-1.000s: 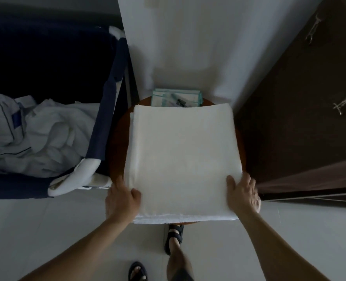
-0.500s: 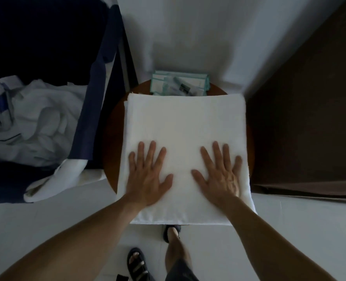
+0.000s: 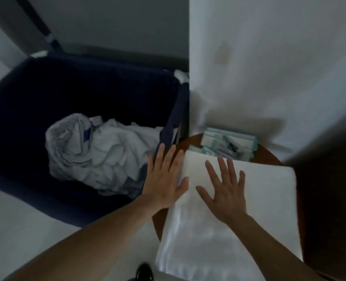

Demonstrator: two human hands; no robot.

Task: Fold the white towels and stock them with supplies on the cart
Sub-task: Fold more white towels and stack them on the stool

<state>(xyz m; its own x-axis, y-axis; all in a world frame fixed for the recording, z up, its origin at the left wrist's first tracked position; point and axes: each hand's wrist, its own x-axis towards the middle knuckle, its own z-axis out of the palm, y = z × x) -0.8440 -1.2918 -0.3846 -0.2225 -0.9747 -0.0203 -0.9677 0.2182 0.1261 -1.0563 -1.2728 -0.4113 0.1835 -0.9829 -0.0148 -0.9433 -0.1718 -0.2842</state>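
The fingers [image 3: 223, 169] of the right hand [image 3: 223, 194] lie straight and spread, flat on the folded white towel [image 3: 259, 209]. The left hand [image 3: 164, 181], also wide and holding nothing, is at its left edge. The towel lies on the round brown surface [image 3: 267, 155], just before the teal supply packets [image 3: 226, 141]. It looks soft, light and limp, so I would lift it from below at two opposite edges. Beside it, crumpled linen [image 3: 99, 153] lies in the dark blue bin [image 3: 26, 118].

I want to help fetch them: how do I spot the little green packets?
Find the round brown table by the white wall. A big folded white towel covers most of it, and the packets sit just beyond it, toward the wall. They alone are flat with teal-green edges, unlike the plain white cloth nearby.
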